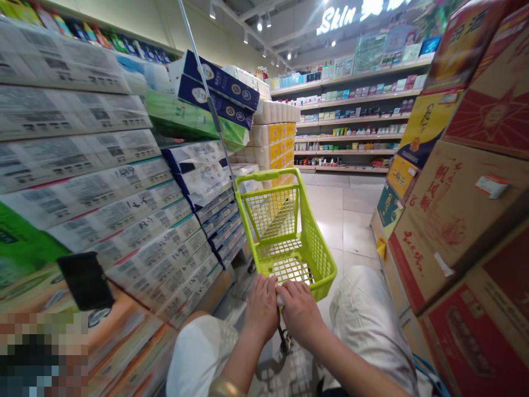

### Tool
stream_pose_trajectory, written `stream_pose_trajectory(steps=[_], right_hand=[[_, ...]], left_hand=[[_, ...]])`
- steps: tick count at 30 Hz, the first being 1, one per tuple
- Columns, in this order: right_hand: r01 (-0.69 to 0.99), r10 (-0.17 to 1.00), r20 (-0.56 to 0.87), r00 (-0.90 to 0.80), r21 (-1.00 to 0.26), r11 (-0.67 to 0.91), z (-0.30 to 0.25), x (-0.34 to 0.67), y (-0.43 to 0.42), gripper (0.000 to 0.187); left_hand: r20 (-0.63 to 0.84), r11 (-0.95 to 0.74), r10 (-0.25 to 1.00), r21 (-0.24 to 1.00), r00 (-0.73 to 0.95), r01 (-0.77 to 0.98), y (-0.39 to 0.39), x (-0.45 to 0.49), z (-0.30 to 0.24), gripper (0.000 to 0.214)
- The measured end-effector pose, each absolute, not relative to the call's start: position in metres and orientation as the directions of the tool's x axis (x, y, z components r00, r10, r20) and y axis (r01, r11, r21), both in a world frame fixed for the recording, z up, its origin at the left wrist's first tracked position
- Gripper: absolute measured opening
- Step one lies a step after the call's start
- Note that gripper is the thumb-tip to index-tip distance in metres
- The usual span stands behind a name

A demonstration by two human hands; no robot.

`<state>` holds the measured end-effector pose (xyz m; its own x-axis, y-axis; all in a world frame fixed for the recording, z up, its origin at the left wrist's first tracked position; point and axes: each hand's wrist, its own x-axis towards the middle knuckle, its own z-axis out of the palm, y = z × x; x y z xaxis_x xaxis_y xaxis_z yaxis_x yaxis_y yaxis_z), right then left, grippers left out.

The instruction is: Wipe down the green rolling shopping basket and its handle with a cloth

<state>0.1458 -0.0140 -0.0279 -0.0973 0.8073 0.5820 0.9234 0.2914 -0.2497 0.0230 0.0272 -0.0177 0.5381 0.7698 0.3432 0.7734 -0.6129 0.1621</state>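
Observation:
A lime-green shopping cart (285, 270) with a mesh basket stands tilted in view in front of me. My left hand (262, 303) and my right hand (298, 306) are side by side at its near end, fingers curled over the edge. The grip itself is mostly hidden under them. Through the basket's grid I see the floor. A thin metal pole (215, 110) rises from the far left corner of the cart.
Stacked packs (124, 182) of paper goods line the left side. A black flat object (86, 280) lies on orange packs there. Cardboard cartons (458, 215) wall the right. Ahead runs a tiled aisle (326, 209) to shelves (351, 121) of cosmetics. My knees flank the cart's near end.

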Motion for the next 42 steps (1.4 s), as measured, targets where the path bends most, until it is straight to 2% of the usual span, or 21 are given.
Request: stream_pose_trajectory(steps=[2,6,11,15,19,23,27,31,34,42], right_hand=[[0.923,0.818,0.563,-0.119,-0.241,0.3,-0.025,0.161,-0.019,0.031],[0.935,0.826,0.562,-0.051,-0.264,0.238,-0.022,0.19,-0.029,0.034],[0.948,0.831,0.556,0.015,-0.273,0.165,-0.024,0.171,-0.025,0.027],[0.941,0.837,0.545,-0.057,-0.251,0.228,-0.023,0.148,-0.017,0.02],[0.925,0.852,0.518,-0.077,-0.281,0.254,-0.018,0.175,-0.021,0.027],[0.935,0.862,0.507,-0.005,-0.302,0.183,-0.015,0.212,-0.028,0.033],[0.947,0.875,0.483,0.04,-0.297,0.12,-0.017,0.194,-0.026,0.029],[0.934,0.857,0.512,-0.052,-0.279,0.224,-0.019,0.149,-0.02,0.022],[0.92,0.859,0.503,-0.097,-0.285,0.271,-0.017,0.146,-0.021,0.024],[0.937,0.884,0.467,0.011,-0.313,0.153,-0.013,0.192,-0.031,0.03]], left_hand=[[0.336,-0.617,0.769,0.166,0.544,0.769,0.025,0.024,-0.017,0.048],[0.335,-0.615,0.771,0.174,0.541,0.769,0.017,0.029,-0.016,0.053],[0.364,-0.622,0.762,0.18,0.536,0.762,0.015,0.034,-0.018,0.05],[0.374,-0.636,0.75,0.182,0.546,0.75,0.018,0.031,-0.018,0.043],[0.36,-0.612,0.767,0.157,0.531,0.775,0.018,0.029,-0.017,0.049],[0.329,-0.583,0.792,0.158,0.514,0.797,0.014,0.031,-0.015,0.052],[0.347,-0.581,0.79,0.161,0.506,0.797,0.013,0.031,-0.016,0.052],[0.35,-0.607,0.773,0.164,0.529,0.778,0.016,0.023,-0.017,0.049],[0.347,-0.613,0.769,0.165,0.537,0.773,0.016,0.018,-0.016,0.051],[0.361,-0.589,0.789,0.213,0.497,0.78,0.011,0.02,-0.016,0.054]])
